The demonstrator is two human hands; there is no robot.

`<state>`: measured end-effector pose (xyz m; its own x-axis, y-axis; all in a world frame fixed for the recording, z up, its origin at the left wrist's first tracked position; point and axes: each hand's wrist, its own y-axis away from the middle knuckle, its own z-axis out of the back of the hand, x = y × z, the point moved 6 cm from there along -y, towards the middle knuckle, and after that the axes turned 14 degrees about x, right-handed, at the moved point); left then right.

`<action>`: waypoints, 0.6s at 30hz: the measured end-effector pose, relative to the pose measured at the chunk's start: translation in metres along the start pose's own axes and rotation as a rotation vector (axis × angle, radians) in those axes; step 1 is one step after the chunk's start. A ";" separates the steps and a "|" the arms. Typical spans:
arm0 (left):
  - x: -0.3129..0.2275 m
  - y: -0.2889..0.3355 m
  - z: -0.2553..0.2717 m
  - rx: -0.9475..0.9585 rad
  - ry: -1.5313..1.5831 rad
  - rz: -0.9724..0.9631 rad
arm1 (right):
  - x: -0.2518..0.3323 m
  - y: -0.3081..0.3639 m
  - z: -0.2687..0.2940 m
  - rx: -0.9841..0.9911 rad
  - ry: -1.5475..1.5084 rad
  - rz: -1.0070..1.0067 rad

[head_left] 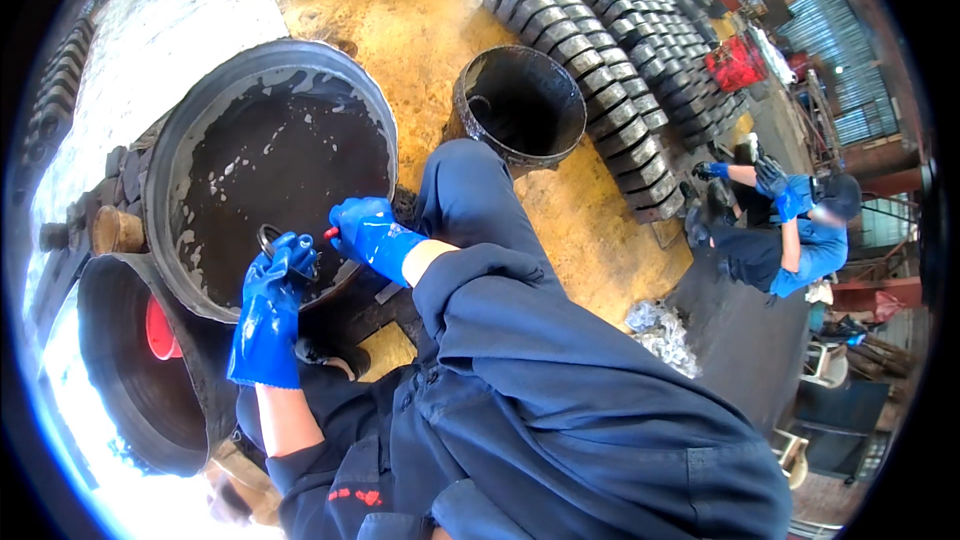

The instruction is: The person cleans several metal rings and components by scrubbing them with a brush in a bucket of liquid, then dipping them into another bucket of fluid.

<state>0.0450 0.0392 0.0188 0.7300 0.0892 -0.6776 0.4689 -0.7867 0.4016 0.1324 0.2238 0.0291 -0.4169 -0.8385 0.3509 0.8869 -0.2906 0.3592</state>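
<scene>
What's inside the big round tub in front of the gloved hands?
Tub: dark, liquid-looking contents with pale flecks on top, patchy pale residue around the edge. The contents hide the bottom; left hand and right hand cover part of the near edge.

no readable text, red marking (369, 498) on dark jacket (520, 400), too small to read

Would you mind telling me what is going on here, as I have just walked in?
The person's gloved left hand grips a dark ring-shaped piece at the near edge of a large round tub of what looks like dark liquid. The right hand, close beside it, holds something small and red, mostly hidden. An open drum stands right of the tub, with rows of dark blocks beyond it. A co-worker sits further right.
</scene>
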 end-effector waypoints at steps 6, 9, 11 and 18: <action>0.003 0.018 -0.021 -0.057 0.032 0.118 | -0.007 -0.004 -0.005 0.106 0.006 -0.042; -0.010 0.021 -0.026 0.056 -0.005 0.040 | -0.003 0.002 -0.005 0.046 0.027 -0.014; -0.018 0.021 -0.021 0.050 -0.080 -0.051 | 0.005 0.001 -0.001 0.031 0.036 0.007; -0.020 0.033 -0.039 0.087 -0.109 -0.050 | -0.007 -0.001 -0.003 -0.167 -0.013 0.068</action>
<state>0.0654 0.0353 0.0700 0.6464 0.0667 -0.7601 0.4552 -0.8331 0.3140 0.1349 0.2282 0.0235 -0.3566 -0.8530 0.3811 0.9333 -0.3069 0.1862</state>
